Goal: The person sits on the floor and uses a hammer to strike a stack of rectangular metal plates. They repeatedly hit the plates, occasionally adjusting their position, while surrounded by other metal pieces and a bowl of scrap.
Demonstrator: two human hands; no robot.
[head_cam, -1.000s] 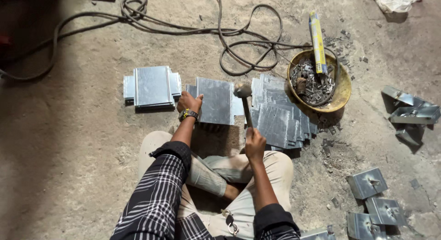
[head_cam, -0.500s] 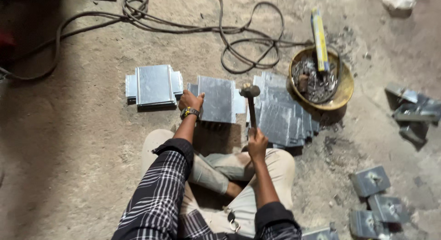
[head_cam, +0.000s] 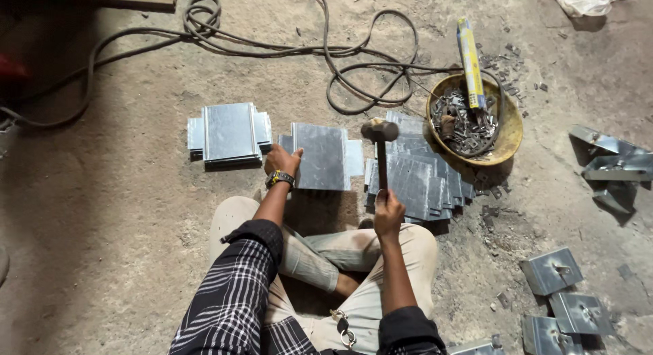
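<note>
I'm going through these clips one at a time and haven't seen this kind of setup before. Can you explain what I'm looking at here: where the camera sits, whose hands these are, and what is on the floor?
The single camera is worn on a person's head and looks down at their own arms and crossed legs on a concrete floor. No machine is involved.

The left hand presses on a flat metal sheet lying in front of the knees. The right hand has its grip closed on a hammer, its head over the sheets.

Around them lie a stack of folded sheets, a fanned pile of sheets, a yellow bowl of small metal bits, dark cables and metal brackets.
</note>
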